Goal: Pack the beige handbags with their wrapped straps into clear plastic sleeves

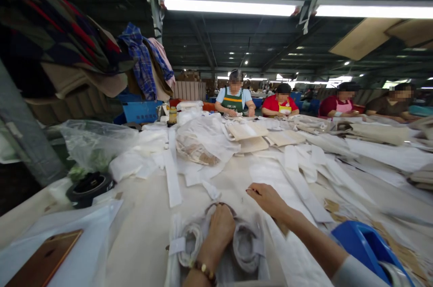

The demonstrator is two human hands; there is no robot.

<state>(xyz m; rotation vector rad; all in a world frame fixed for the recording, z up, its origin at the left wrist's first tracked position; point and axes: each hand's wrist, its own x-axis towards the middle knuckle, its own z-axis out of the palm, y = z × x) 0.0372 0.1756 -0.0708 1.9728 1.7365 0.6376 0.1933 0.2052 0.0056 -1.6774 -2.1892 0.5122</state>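
In front of me lies a wrapped bundle with two white padded rolls (245,247) side by side, pale strips banded around their outer sides. My left hand (221,226), with a beaded bracelet at the wrist, reaches between the rolls. Its fingers are curled closed at a curved brownish edge (216,206) at the bundle's far end; what they grip is hidden. To the right, raised over the table, my right hand (267,199) has thumb and fingertips pinched together. Anything between those tips is too small to name.
A blue tape dispenser (368,251) stands at the lower right. At the lower left is a phone (47,257) on white sheets. White strips (172,179), a filled plastic bag (199,140) and a dark round container (90,189) lie beyond. Several co-workers (235,97) sit across the table.
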